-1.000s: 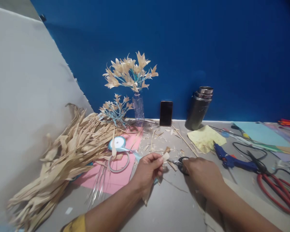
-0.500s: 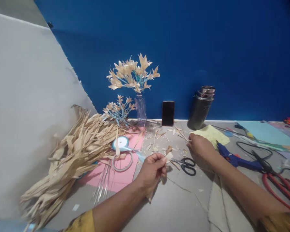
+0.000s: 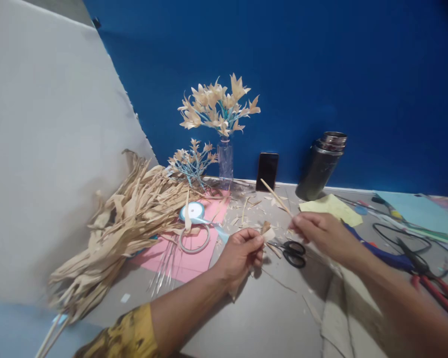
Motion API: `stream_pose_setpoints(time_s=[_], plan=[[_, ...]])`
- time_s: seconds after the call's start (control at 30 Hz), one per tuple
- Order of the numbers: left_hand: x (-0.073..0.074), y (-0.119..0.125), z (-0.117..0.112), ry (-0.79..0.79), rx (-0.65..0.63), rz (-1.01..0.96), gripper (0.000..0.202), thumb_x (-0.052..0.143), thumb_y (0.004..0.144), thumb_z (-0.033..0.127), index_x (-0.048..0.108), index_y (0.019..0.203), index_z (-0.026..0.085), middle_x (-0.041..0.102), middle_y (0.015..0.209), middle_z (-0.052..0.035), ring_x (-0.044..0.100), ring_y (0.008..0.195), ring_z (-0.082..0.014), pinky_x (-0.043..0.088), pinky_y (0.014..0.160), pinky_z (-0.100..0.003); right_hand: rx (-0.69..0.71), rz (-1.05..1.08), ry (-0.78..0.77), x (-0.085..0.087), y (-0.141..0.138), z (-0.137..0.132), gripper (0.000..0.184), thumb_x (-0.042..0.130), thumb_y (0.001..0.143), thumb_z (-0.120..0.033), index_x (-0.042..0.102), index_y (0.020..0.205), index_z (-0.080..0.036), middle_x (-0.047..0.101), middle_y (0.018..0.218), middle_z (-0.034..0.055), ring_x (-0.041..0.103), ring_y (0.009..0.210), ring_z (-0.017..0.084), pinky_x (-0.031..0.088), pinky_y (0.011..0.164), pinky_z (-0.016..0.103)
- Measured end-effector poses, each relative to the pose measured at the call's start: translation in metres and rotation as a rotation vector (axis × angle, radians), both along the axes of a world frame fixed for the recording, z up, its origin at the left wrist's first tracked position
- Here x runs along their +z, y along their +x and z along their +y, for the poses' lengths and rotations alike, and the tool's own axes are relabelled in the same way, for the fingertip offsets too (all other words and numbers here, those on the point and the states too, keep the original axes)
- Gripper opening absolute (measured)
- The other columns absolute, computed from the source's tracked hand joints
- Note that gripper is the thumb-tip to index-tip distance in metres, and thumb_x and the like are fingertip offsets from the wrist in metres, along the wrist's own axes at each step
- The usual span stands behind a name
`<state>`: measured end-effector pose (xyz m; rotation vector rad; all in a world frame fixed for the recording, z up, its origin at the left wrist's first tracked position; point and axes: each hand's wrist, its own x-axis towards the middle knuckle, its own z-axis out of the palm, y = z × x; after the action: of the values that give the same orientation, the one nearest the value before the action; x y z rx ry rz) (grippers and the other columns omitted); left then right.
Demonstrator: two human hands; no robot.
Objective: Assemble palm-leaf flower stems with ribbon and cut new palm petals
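Observation:
Pinched between the thumb and fingers of my left hand is a pale piece of dried husk, part of which pokes out below the palm. My right hand grips the lower end of a thin tan stick, which slants up and to the left. Between the hands, black-handled scissors lie on the grey table, their blades partly hidden near the husk. Husk scraps litter the surface beyond. A large bundle of dried husks lies to the left.
A clear bottle holds husk flowers; a smaller bunch sits beside it. A phone and dark flask stand by the wall. Ribbon, a tape ring and wires lie left; red-handled pliers lie right.
My right hand has lifted the stick off the table, and it now points up and left. My left hand keeps its pinch on the husk. The view has shifted slightly.

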<state>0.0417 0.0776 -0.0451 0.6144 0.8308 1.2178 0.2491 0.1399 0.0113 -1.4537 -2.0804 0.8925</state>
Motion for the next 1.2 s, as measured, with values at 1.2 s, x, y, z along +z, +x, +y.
stream_pose_setpoints(time_s=[1.2], plan=[[0.021,-0.01,-0.001,0.138,0.042,0.178,0.034,0.08,0.069,0.041,0.057,0.07,0.017,0.058,0.056,0.0011,0.05,0.046,-0.0084,0.038,0.046,-0.019,-0.01,0.866,-0.576,-0.019,-0.015,-0.035,0.055,0.058,0.084,-0.066,0.045,0.053,-0.022,0.025,0.047,-0.0072,0.013,0.041,0.009,0.011,0.039,0.024]])
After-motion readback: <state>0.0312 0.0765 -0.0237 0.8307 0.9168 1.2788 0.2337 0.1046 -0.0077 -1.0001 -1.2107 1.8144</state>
